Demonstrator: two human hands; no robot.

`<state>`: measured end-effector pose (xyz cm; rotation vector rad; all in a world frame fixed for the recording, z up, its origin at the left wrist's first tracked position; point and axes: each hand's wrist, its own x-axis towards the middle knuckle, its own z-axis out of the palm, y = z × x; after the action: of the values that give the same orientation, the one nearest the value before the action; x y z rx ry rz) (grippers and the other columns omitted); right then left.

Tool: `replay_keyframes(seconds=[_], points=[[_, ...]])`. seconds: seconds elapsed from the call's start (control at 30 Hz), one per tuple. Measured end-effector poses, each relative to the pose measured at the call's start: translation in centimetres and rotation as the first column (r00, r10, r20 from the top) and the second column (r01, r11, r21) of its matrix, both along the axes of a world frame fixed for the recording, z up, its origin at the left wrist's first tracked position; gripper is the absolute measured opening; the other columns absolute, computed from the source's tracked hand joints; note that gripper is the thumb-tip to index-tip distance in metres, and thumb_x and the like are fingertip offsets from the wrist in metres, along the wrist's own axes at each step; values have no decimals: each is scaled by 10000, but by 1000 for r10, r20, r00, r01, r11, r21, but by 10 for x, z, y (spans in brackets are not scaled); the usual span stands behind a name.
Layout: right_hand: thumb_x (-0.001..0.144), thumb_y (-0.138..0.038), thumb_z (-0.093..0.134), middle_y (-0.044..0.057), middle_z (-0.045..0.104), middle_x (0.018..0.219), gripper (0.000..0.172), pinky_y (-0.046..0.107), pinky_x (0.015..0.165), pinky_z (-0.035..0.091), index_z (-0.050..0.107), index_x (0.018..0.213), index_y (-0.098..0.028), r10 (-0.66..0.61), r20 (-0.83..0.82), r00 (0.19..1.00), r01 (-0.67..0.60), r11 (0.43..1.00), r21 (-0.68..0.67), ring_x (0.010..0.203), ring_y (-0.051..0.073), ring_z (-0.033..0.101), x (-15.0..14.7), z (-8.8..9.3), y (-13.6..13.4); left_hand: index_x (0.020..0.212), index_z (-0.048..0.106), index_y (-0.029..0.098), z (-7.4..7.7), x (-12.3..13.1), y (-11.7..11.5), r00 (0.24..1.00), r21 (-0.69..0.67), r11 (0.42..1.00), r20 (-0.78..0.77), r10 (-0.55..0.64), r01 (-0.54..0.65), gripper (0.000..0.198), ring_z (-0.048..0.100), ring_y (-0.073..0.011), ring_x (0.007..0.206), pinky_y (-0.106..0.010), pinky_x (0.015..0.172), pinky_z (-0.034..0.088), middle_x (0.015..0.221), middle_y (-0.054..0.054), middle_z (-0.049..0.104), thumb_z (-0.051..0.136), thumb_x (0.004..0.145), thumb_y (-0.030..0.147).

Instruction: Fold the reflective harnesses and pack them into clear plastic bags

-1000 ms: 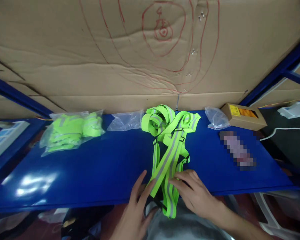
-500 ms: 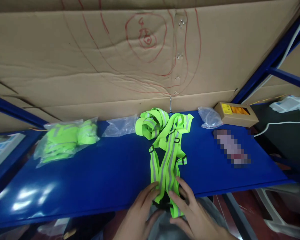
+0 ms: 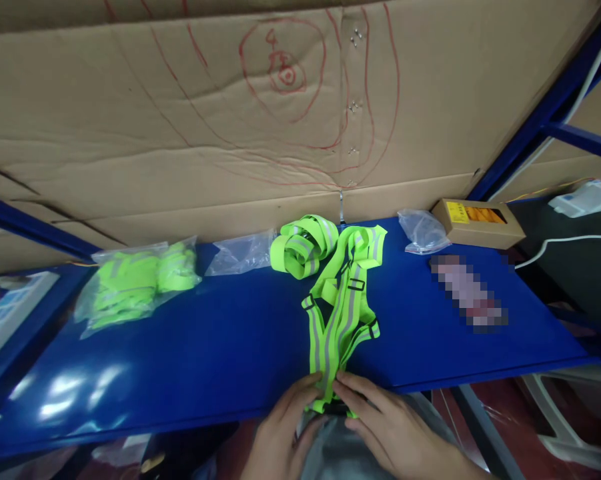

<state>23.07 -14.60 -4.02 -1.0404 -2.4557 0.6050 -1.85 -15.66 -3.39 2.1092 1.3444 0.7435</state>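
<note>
A neon-yellow reflective strap harness [image 3: 334,333] with grey stripes and black buckles stretches down the blue table to its front edge. At its near end, my left hand [image 3: 290,417] grips the left side of the straps with thumb and fingers. My right hand [image 3: 375,417] is closed on the same end from the right, its fingers over the strap near a dark piece partly hidden beneath them. Beyond the harness, a loosely rolled neon-yellow strap [image 3: 304,247] touches or nearly touches its far part.
See-through bags of folded neon straps [image 3: 130,287] lie at left, with a flat plastic bag [image 3: 243,253] beside them. At right are another plastic bag [image 3: 423,232], a cardboard box [image 3: 480,223] and a blurred-out item [image 3: 467,293]. A cardboard wall [image 3: 180,133] stands behind.
My hands have drawn closer together at the harness's near end. The straps there are gathered narrower, and the hanging loop by my right hand has mostly gone from sight.
</note>
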Motion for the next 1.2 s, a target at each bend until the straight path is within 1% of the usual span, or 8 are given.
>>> replay_keyframes(seconds=[0.13,0.27,0.47,0.57,0.67,0.8,0.97,1.2], points=[[1044,-227,500,82,619,1457,473,289,1011,599,479,1516,-237,-31,6,1000,31,992,-126,1171,204,720,-2,3,1,1230,696,265,5,4,4,999,-43,999,38,-5,6,280,741,-216,1136,-279,993,604,1245,-66,756,658,953,242],[1043,-292,543,96,600,1476,521,339,994,618,436,1551,-250,-37,-41,998,30,986,-162,1193,251,707,-4,3,2,1209,702,274,14,7,8,998,-203,979,59,25,-13,252,743,-212,1096,-289,959,606,1205,-64,762,613,974,264],[1066,-197,456,72,657,1341,386,304,1047,562,531,1441,-258,-159,-257,953,64,937,-343,1201,184,675,-17,3,17,1283,567,240,12,10,11,977,-366,920,99,189,-140,326,727,-218,1052,-326,912,597,1158,-76,731,562,997,395],[1055,-175,463,78,696,1206,311,388,982,580,573,1340,-232,-192,-239,952,129,958,-255,1111,220,674,-24,0,21,1189,578,243,12,13,15,967,-381,906,95,235,-182,265,715,-203,919,-321,837,602,1021,-42,720,558,998,425],[1042,-153,467,99,670,1196,267,445,957,558,641,1228,-233,-231,-168,959,225,973,-50,1128,261,632,-28,-6,20,1132,603,248,12,17,19,969,-339,920,80,234,-195,217,701,-201,877,-323,825,597,942,-21,708,589,987,408],[1044,-171,497,111,666,1152,292,395,894,557,649,1290,-215,-246,-135,960,266,949,169,1053,244,641,-27,-14,17,1105,653,245,7,23,15,974,-203,958,65,218,-201,187,701,-207,940,-330,846,601,1033,-54,683,582,1000,382],[977,-465,659,152,677,1250,553,500,961,552,560,1423,-154,-117,-2,993,114,969,220,1131,317,636,-17,-10,8,1210,670,262,-6,24,5,964,-6,964,14,267,-267,229,665,-241,1184,-388,990,589,1422,-125,520,594,999,306],[952,-349,712,127,647,1338,528,473,1009,560,555,1439,-220,-104,67,992,89,975,204,1223,311,597,-8,-4,1,1338,587,286,-8,20,2,976,-1,976,15,219,-219,358,606,-275,1340,-419,1043,579,1467,-116,560,630,983,297]])
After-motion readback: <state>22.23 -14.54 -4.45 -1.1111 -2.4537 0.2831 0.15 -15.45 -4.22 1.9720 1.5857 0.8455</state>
